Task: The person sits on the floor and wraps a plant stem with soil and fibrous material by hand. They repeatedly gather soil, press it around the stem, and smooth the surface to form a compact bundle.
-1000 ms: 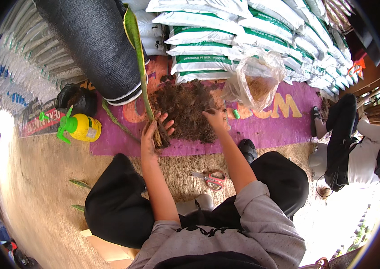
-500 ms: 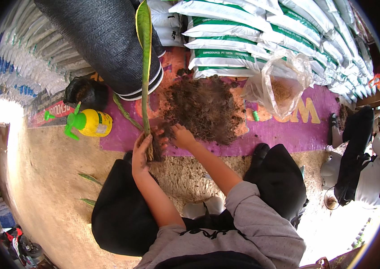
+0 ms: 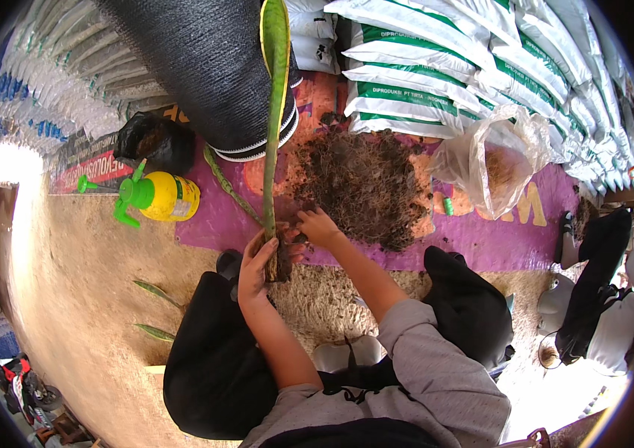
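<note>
A snake plant [image 3: 275, 119] with a tall green, yellow-edged leaf stands upright between my knees, a shorter leaf leaning off to its left. My left hand [image 3: 255, 265] is wrapped round its base, and dark roots and soil hang there. Just right of the base, my right hand [image 3: 319, 226] has its fingers bent and pressed together by the roots; what is between them is hidden. Beyond my right hand spreads a heap of dark, fibrous soil [image 3: 365, 179] on a purple and orange banner [image 3: 406, 258].
A yellow spray bottle [image 3: 173, 196] with a green head stands left, near a black plastic bag [image 3: 156, 143]. Right of the soil sits a clear bag [image 3: 485, 160] of brown fibre. Behind are a large black roll [image 3: 220, 67] and stacked white-green sacks [image 3: 406, 104]. Another person [image 3: 601, 254] is far right.
The whole view has shifted, so everything appears further right. My left hand still grips the plant's base, and my right hand stays beside the roots with a slight finger movement.
</note>
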{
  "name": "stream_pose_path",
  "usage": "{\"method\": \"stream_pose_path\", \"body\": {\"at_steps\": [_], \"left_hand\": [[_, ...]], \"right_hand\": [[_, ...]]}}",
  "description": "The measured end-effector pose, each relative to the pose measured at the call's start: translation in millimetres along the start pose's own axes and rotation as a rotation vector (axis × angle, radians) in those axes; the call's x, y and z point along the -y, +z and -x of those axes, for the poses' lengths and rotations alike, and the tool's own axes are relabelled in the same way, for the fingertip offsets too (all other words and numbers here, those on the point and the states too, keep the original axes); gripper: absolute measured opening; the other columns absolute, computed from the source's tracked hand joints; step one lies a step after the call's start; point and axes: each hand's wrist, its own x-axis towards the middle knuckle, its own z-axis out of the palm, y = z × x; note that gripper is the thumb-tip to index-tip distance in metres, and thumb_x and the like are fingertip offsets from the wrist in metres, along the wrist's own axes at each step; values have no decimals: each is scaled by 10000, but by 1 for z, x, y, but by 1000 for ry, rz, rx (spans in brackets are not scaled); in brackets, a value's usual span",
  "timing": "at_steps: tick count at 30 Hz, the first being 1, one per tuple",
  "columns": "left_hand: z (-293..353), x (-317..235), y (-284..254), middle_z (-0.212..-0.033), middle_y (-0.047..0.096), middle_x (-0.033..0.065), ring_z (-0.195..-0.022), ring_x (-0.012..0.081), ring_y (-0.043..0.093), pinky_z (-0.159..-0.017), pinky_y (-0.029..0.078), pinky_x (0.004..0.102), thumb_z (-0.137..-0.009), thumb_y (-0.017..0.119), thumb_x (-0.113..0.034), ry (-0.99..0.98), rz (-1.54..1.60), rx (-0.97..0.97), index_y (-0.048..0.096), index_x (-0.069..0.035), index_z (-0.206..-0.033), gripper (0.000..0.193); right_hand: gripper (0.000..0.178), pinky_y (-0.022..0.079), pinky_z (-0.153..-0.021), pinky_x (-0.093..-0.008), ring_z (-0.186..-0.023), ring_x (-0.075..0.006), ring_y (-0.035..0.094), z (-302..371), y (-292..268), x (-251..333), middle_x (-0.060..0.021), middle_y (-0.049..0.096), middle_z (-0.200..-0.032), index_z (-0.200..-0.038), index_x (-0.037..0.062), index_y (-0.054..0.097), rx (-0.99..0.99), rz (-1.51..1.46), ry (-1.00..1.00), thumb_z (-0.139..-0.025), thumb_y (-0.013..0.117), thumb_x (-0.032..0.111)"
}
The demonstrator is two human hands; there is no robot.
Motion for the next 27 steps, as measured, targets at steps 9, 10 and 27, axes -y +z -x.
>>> {"method": "stream_pose_path", "body": {"at_steps": [9, 10, 27], "left_hand": [[-4, 17, 46, -1157, 605, 232, -1039, 340, 632, -862, 554, 423, -941, 548, -143, 61, 56, 92, 511, 65, -1213, 344], [-4, 20, 54, -1188, 585, 237, -1078, 347, 609, -892, 535, 432, -945, 541, -142, 51, 65, 73, 501, 67, -1219, 347], [11, 93, 131, -1200, 605, 99, -1013, 172, 623, -805, 529, 299, -956, 555, -237, 180, 11, 74, 545, -16, -1260, 376]], "right_hand": [[653, 521, -802, -387, -969, -264, 639, 75, -28, -32, -237, 638, -1042, -1128, -123, 596, -538, -1481, 449, -751, 797, 370], [672, 521, -798, -377, -964, -255, 638, 86, -34, -36, -249, 639, -1035, -1124, -144, 585, -644, -1440, 451, -755, 795, 376], [437, 516, -745, -370, -817, -297, 672, 280, -147, 25, -176, 681, -896, -972, -22, 663, -1161, -492, 444, -718, 802, 306]]}}
